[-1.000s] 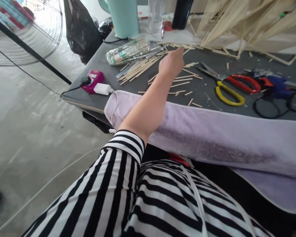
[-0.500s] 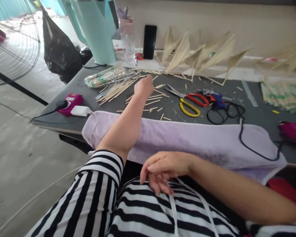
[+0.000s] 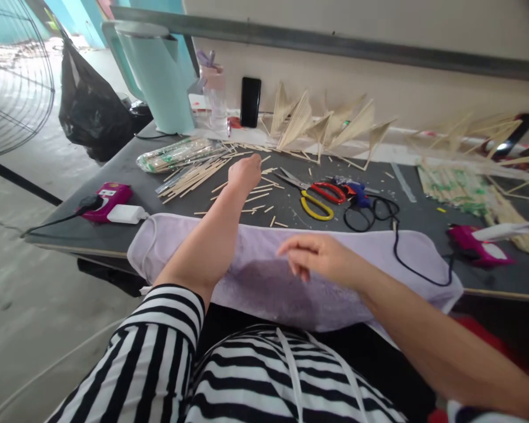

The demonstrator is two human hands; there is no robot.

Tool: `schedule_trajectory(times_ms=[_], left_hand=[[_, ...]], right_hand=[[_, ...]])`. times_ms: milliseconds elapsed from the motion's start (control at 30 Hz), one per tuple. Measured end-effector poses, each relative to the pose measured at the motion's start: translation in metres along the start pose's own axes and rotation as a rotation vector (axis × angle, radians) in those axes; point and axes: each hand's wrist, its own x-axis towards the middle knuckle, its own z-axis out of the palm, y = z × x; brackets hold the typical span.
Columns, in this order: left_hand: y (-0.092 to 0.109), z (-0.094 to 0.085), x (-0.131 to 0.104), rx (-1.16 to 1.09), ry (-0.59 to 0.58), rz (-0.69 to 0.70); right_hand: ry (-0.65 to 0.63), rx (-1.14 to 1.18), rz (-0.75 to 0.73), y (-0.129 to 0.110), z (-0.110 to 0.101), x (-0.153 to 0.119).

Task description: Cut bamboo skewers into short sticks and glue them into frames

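Note:
My left hand [image 3: 245, 171] reaches onto the grey tabletop among thin wooden sticks [image 3: 198, 178]. Its fingers curl downward, and what they close on, if anything, is hidden beneath the hand. My right hand [image 3: 320, 258] hovers over a lilac cloth [image 3: 264, 258] along the table's front edge. Its fingers are loosely bent and apart, holding nothing. Just right of the left hand lie scissors [image 3: 316, 202] with red and yellow handles. Beside them is a blue tool [image 3: 359, 194] with a black cord, perhaps a glue gun. Short cut pieces of stick [image 3: 278, 224] are scattered near the cloth.
Stick frames [image 3: 317, 129] stand along the wall near a phone [image 3: 250, 101]. At the left are a pale blue jug [image 3: 156, 79], a bottle [image 3: 214, 97] and wrapped stick bundles [image 3: 180, 154]. Purple power blocks [image 3: 108, 201] sit at both sides; more sticks [image 3: 452, 188] lie right.
My right hand has risen from my lap to above the cloth. My left hand stays among the sticks. The view has shifted, showing more of the wall and the table's right side.

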Motion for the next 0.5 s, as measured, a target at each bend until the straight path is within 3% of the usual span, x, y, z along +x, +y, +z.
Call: schedule_trajectory(times_ms=[133,267,367,500], left_hand=[[0.004,-0.006,-0.004,0.045,-0.005,0.061],[0.003,-0.009,-0.004,0.077,-0.036,0.114],[0.003,-0.007,-0.002,0.095,-0.040,0.151],[0.007,-0.002,-0.002,0.107,-0.036,0.245]], right_hand=[[0.564,-0.233,-0.302,-0.020,-0.041,0.082],[0.921,-0.600,-0.447,-0.006,-0.073,0.154],[0.888,-0.819,-0.487,0.013,-0.081,0.176],[0.806,-0.935,-0.418,0.029,-0.085,0.174]])
